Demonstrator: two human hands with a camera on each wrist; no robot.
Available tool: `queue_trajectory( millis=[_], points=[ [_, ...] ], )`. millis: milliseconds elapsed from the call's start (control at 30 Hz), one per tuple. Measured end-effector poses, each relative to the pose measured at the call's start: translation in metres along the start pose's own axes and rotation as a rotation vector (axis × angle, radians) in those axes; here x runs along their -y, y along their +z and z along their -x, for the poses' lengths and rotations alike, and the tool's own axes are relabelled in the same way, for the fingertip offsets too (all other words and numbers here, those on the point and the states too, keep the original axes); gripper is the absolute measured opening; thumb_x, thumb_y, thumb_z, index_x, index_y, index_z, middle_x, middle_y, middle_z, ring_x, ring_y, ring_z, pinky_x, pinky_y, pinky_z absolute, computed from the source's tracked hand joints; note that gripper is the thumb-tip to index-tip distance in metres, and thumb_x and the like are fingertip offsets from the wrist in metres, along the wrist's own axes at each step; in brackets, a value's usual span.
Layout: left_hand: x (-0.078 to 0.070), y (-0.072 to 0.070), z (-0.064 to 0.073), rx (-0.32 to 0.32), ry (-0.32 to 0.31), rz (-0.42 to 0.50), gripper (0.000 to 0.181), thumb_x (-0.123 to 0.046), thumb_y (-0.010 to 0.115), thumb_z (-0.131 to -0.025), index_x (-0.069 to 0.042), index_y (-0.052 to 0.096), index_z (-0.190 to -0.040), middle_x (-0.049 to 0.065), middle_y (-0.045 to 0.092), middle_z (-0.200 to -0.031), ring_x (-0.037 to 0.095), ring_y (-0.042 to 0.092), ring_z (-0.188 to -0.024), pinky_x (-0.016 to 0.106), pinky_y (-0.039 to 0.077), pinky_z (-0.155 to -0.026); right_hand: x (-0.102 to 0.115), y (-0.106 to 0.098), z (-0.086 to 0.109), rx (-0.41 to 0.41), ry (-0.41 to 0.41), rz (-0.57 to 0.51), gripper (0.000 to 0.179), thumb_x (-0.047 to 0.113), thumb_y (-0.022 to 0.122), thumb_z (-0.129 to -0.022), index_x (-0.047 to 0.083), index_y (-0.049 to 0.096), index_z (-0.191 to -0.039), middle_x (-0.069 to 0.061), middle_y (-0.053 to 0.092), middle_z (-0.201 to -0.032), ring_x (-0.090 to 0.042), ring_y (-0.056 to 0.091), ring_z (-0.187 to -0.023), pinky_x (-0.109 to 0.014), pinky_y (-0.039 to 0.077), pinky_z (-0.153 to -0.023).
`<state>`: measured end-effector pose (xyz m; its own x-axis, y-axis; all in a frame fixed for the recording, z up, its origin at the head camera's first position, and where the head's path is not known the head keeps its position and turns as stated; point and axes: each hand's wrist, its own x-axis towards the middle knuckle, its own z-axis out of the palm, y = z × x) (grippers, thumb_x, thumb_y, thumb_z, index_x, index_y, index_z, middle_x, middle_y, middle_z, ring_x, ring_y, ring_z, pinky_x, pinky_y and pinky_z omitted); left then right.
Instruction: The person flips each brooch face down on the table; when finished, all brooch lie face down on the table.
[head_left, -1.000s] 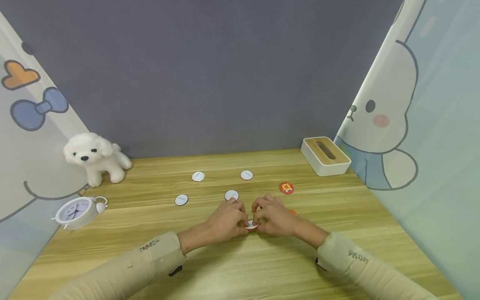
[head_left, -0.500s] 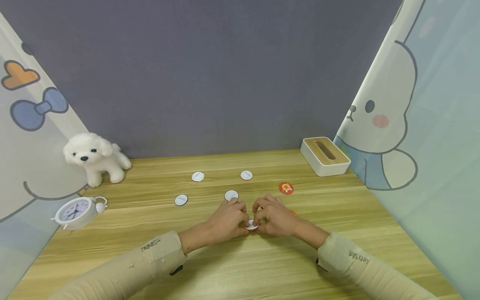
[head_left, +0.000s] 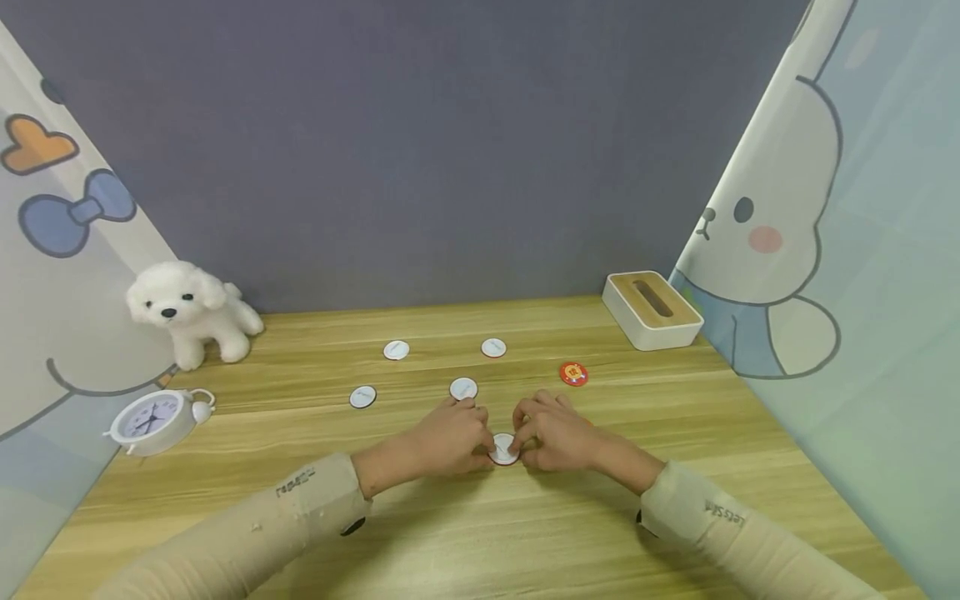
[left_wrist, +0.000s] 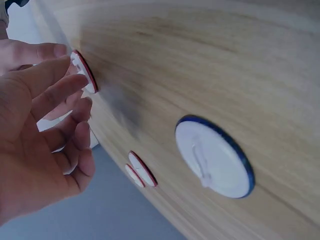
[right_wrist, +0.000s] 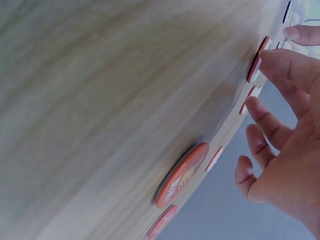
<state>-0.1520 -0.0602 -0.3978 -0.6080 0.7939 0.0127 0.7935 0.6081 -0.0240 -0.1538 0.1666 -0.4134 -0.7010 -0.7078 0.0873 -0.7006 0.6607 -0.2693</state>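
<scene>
Just in front of me a round pin badge (head_left: 504,449) lies white back up, its red rim showing. My left hand (head_left: 453,437) holds its left edge, fingertips curled in at the rim. From the other side my right hand (head_left: 553,435) grips the right part, with a fingertip on the back near the pin. The fingers hide part of the badge. Seen from the left wrist, the badge (left_wrist: 84,72) stands between fingertips of both hands. Beyond my left fingers is another white-backed badge (head_left: 463,388).
More white-backed badges (head_left: 363,397) (head_left: 396,350) (head_left: 493,347) lie farther back. An orange-red badge (head_left: 573,373) shows its printed face; another (right_wrist: 182,175) sits beside my right hand. A plush dog (head_left: 191,312) and alarm clock (head_left: 157,421) stand left; a wood-topped box (head_left: 652,310) is back right.
The badge between my hands was tilted and now appears flatter, with more of its white back visible. My right hand has shifted slightly right, widening the space between the hands.
</scene>
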Motion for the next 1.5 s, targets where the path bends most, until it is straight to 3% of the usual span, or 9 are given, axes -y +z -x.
queue_trajectory(
  millis=[133, 433, 1133, 1500],
  points=[
    [0.0, -0.004, -0.001, 0.033, 0.006, 0.01, 0.016, -0.046, 0.075, -0.087, -0.033, 0.081, -0.094, -0.011, 0.059, -0.074, 0.005, 0.048, -0.074, 0.031, 0.04, -0.074, -0.001, -0.001, 0.001, 0.009, 0.004, -0.011, 0.013, 0.022, 0.08, -0.077, 0.03, 0.082, -0.087, 0.009, 0.06, -0.103, -0.013, 0.045, -0.1, -0.032, 0.027, -0.078],
    [0.001, -0.007, -0.003, 0.076, 0.006, 0.02, 0.014, -0.042, 0.072, -0.09, -0.031, 0.08, -0.095, -0.01, 0.067, -0.081, 0.003, 0.058, -0.077, 0.036, 0.046, -0.076, -0.002, -0.004, 0.004, 0.028, -0.002, -0.001, 0.018, 0.023, 0.079, -0.077, 0.032, 0.081, -0.093, 0.009, 0.059, -0.104, -0.013, 0.043, -0.098, -0.031, 0.027, -0.076],
    [0.001, -0.007, -0.006, 0.079, 0.01, 0.013, 0.013, -0.039, 0.072, -0.091, -0.03, 0.08, -0.091, -0.012, 0.065, -0.078, 0.002, 0.055, -0.074, 0.036, 0.048, -0.077, -0.002, -0.003, 0.01, 0.04, -0.021, 0.034, 0.021, 0.024, 0.08, -0.081, 0.036, 0.08, -0.099, 0.01, 0.058, -0.102, -0.011, 0.041, -0.095, -0.029, 0.025, -0.074],
    [0.004, -0.013, -0.009, 0.119, -0.009, 0.099, 0.013, -0.037, 0.073, -0.089, -0.028, 0.082, -0.094, -0.012, 0.073, -0.087, -0.001, 0.057, -0.078, 0.036, 0.049, -0.079, -0.003, -0.002, 0.012, 0.031, -0.023, 0.041, 0.025, 0.024, 0.078, -0.083, 0.037, 0.079, -0.104, 0.012, 0.059, -0.103, -0.01, 0.041, -0.093, -0.028, 0.025, -0.074]
  ],
)
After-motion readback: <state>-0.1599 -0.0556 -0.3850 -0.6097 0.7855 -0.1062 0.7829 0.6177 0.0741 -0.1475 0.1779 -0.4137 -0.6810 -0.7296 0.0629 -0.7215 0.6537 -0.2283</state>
